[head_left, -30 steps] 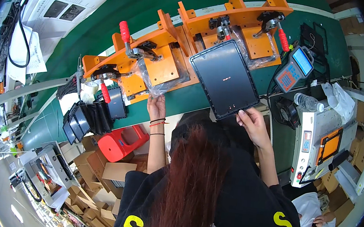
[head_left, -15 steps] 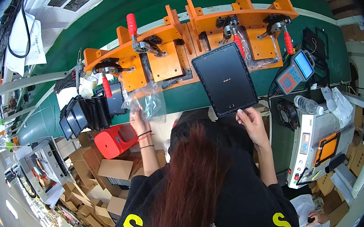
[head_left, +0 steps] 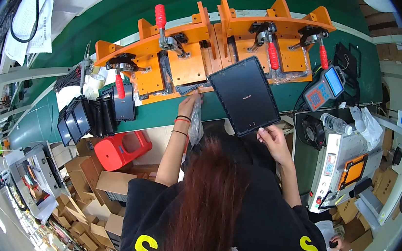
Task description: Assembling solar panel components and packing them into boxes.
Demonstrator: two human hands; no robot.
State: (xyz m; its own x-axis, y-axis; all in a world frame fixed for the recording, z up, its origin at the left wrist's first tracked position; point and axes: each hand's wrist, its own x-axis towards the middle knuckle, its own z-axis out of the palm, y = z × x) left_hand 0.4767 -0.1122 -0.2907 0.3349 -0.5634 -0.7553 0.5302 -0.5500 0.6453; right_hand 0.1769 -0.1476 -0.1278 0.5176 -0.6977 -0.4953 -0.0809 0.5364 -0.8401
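Observation:
My right hand point(head_left: 272, 142) pinches the lower right corner of a black tablet-shaped panel point(head_left: 244, 100), held tilted above the table edge. The panel is flat with a raised rim and a small light mark in its middle. At the panel's left, my left hand point(head_left: 189, 105) is closed on a crumpled clear plastic bag point(head_left: 196, 125), which hangs down from the fingers over the front edge. That hand is right by the front of an orange clamping fixture point(head_left: 182, 67) with red-handled toggle clamps point(head_left: 160, 17).
Several black panels point(head_left: 81, 118) stand at the left beside a red stool point(head_left: 119, 149). On the right are a blue handheld device point(head_left: 323, 89), a clear bottle point(head_left: 336, 124) and a white machine point(head_left: 329, 163). Open cardboard boxes point(head_left: 116, 183) lie below left. Another person point(head_left: 337, 247) is at the lower right.
My left hand has moved right and up with the plastic bag, from beside the red stool to the fixture's front edge. The bag now hangs narrow. My right hand still holds the panel.

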